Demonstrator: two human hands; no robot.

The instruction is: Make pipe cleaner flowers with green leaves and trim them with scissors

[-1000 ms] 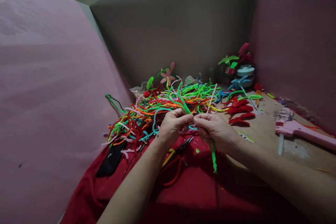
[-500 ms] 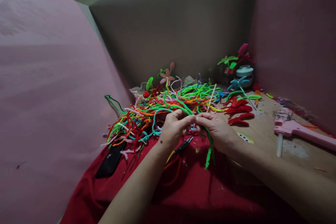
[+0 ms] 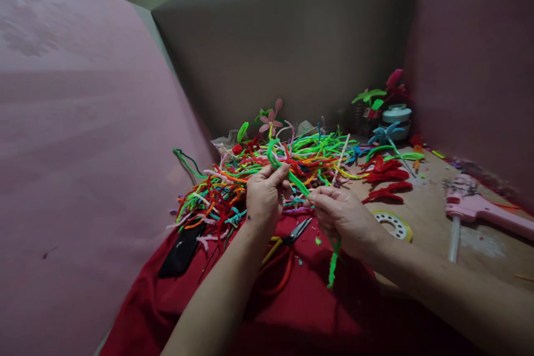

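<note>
Green pipe cleaners (image 3: 299, 184) stretch between my two hands, with a bent loop rising past the left fingers and a fuzzy tail hanging below the right. My left hand (image 3: 267, 192) is closed, pinching the upper stretch between thumb and fingers. Lower down, my right hand (image 3: 337, 208) is closed around the other part. Behind both hands lies a big tangled pile of coloured pipe cleaners (image 3: 225, 189). Below the hands, scissors (image 3: 287, 242) with red and yellow handles rest on the red cloth (image 3: 308, 300).
A black phone-like slab (image 3: 181, 253) lies left on the cloth. To the right are red pipe-cleaner pieces (image 3: 386, 172), a yellow-rimmed tape roll (image 3: 394, 226) and a pink glue gun (image 3: 467, 200). Pipe-cleaner flowers (image 3: 270, 122) and a lidded jar (image 3: 396, 117) stand at the back.
My hands have moved apart, the left going up and left along the green pipe cleaners, the right slightly down. More of the green stretch, the scissors and the tape roll now shows.
</note>
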